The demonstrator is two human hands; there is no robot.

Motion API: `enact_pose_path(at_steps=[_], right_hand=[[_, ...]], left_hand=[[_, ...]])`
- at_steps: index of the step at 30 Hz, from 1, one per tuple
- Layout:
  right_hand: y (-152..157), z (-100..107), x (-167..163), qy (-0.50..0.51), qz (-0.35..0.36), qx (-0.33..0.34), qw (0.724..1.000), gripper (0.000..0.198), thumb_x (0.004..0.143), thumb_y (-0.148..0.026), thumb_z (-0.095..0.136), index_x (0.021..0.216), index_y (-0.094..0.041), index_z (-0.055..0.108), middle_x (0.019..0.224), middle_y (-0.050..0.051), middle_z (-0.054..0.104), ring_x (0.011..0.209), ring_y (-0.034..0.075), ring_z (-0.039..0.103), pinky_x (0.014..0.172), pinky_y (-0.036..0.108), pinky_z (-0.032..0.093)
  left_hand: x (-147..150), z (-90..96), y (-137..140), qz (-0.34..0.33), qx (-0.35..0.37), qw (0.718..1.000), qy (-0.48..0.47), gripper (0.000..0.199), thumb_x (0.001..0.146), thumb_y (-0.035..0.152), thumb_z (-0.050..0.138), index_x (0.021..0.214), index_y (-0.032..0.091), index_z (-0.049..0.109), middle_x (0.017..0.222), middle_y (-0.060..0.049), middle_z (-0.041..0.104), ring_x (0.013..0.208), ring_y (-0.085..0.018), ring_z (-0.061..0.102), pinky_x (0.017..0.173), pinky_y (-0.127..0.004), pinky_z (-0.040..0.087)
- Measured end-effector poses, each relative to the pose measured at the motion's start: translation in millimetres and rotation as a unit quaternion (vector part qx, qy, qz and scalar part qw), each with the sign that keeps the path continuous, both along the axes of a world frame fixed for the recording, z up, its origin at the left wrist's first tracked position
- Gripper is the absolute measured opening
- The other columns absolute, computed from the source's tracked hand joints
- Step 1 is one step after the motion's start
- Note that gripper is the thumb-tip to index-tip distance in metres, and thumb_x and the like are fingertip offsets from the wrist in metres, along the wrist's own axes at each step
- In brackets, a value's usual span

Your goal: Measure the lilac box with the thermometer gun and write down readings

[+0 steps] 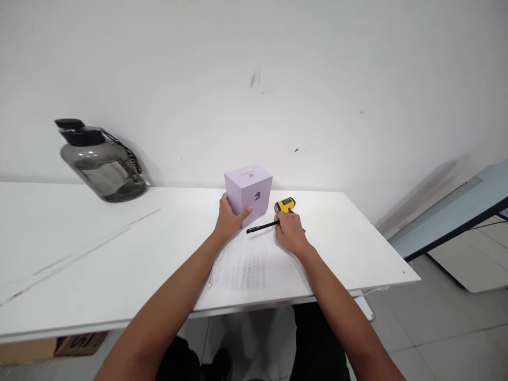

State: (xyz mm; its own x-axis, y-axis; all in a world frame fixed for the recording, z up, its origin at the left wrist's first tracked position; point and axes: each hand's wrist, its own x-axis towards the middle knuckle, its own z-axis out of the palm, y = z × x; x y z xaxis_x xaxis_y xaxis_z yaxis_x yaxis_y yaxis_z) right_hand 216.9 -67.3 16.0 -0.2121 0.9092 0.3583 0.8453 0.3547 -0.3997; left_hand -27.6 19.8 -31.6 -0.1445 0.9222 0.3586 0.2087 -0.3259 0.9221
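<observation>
My left hand (230,218) grips a lavender box (257,203) at its lower left, thumb on the front face and fingers along the side. The box stands upright near the wall, with a small gold mark on top and a dark purple emblem on the front. A black pen (260,228) is held in the closed fingers of my right hand (290,230). Just beyond those fingers lies a yellow and black handheld device (284,204) with a dark panel; whether the fingertips touch it I cannot tell. Under my forearms lies a sheet of paper (242,264) covered in faint writing.
A large grey see-through water bottle (105,166) with a black lid stands at the left against the wall. The white table (369,254) ends on the right, above a tiled floor. A pale blue panel (444,211) leans beyond it. A cardboard box (29,350) sits below at left.
</observation>
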Motion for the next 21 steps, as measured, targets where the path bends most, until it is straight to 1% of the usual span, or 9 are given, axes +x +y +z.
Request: enact_pose_path(at_steps=[3,5,7,10,12,15,17,19,21], right_hand=[[-2,-4,-6,0.089,0.024,0.001,0.996,0.008,0.101,-0.02,0.064,0.107,-0.025,0.066,0.08,0.001,0.071,0.077,0.026,0.068,0.093,0.041,0.053],[-3,-5,-10,0.143,0.036,0.013,0.989,0.013,0.102,-0.033,0.072,0.112,-0.025,0.068,0.071,-0.005,0.061,0.069,0.023,0.062,0.088,0.04,0.053],[-7,-3,-12,0.174,0.058,0.033,0.983,0.025,0.106,-0.044,0.074,0.12,-0.025,0.072,0.067,-0.007,0.058,0.069,0.022,0.062,0.094,0.042,0.053],[-20,3,-10,0.171,0.128,0.029,0.977,0.041,0.116,-0.061,0.059,0.13,-0.026,0.076,0.081,0.0,0.069,0.09,0.026,0.072,0.107,0.048,0.053],[-32,3,-7,0.157,0.165,-0.017,0.974,0.052,0.12,-0.065,0.046,0.134,-0.026,0.077,0.093,0.005,0.075,0.099,0.029,0.074,0.103,0.048,0.055],[-50,-8,-2,0.18,0.155,-0.136,0.962,0.046,0.119,-0.058,0.047,0.139,-0.025,0.072,0.08,-0.001,0.068,0.075,0.024,0.066,0.076,0.038,0.052],[-55,-18,-1,0.223,0.117,-0.171,0.952,0.034,0.111,-0.053,0.06,0.127,-0.025,0.071,0.071,-0.006,0.06,0.065,0.02,0.059,0.068,0.033,0.047],[-56,-26,-2,0.264,0.077,-0.181,0.944,0.025,0.103,-0.052,0.069,0.105,-0.027,0.07,0.068,-0.006,0.06,0.063,0.018,0.057,0.065,0.031,0.044],[-55,-28,-4,0.281,0.053,-0.179,0.941,0.034,0.099,-0.055,0.072,0.08,-0.027,0.063,0.065,-0.003,0.06,0.063,0.018,0.056,0.065,0.031,0.044]], left_hand=[[2,1.0,-2,-0.012,0.001,1.0,-0.009,0.116,0.072,0.071,0.1,0.162,0.029,0.041,0.169,-0.022,0.052,0.162,-0.047,0.053,0.132,-0.067,0.048],[3,2.5,-4,-0.019,-0.002,1.0,-0.014,0.118,0.073,0.073,0.099,0.164,0.029,0.039,0.172,-0.024,0.05,0.163,-0.047,0.054,0.132,-0.067,0.049],[3,4.5,-6,-0.021,-0.002,1.0,-0.012,0.118,0.072,0.074,0.099,0.163,0.029,0.039,0.172,-0.024,0.05,0.163,-0.048,0.054,0.131,-0.068,0.049],[4,8.1,-9,-0.016,0.0,1.0,-0.005,0.12,0.068,0.071,0.101,0.162,0.027,0.04,0.171,-0.025,0.051,0.164,-0.05,0.052,0.133,-0.07,0.047],[5,10.5,-10,-0.014,-0.009,1.0,-0.006,0.125,0.065,0.068,0.103,0.164,0.027,0.039,0.173,-0.025,0.05,0.166,-0.051,0.051,0.134,-0.071,0.046],[8,14.2,-14,-0.009,-0.027,1.0,-0.003,0.131,0.062,0.064,0.105,0.167,0.028,0.036,0.174,-0.025,0.049,0.168,-0.051,0.049,0.135,-0.072,0.046],[10,16.6,-16,-0.007,-0.033,0.999,0.003,0.13,0.062,0.061,0.105,0.167,0.028,0.035,0.174,-0.024,0.049,0.168,-0.05,0.049,0.135,-0.07,0.045],[11,18.8,-17,-0.006,-0.037,0.999,0.008,0.128,0.064,0.058,0.104,0.167,0.027,0.035,0.175,-0.025,0.049,0.168,-0.049,0.05,0.136,-0.069,0.045],[13,20.1,-18,-0.006,-0.04,0.999,0.007,0.127,0.065,0.057,0.104,0.167,0.027,0.035,0.175,-0.025,0.048,0.167,-0.049,0.05,0.135,-0.068,0.045]])
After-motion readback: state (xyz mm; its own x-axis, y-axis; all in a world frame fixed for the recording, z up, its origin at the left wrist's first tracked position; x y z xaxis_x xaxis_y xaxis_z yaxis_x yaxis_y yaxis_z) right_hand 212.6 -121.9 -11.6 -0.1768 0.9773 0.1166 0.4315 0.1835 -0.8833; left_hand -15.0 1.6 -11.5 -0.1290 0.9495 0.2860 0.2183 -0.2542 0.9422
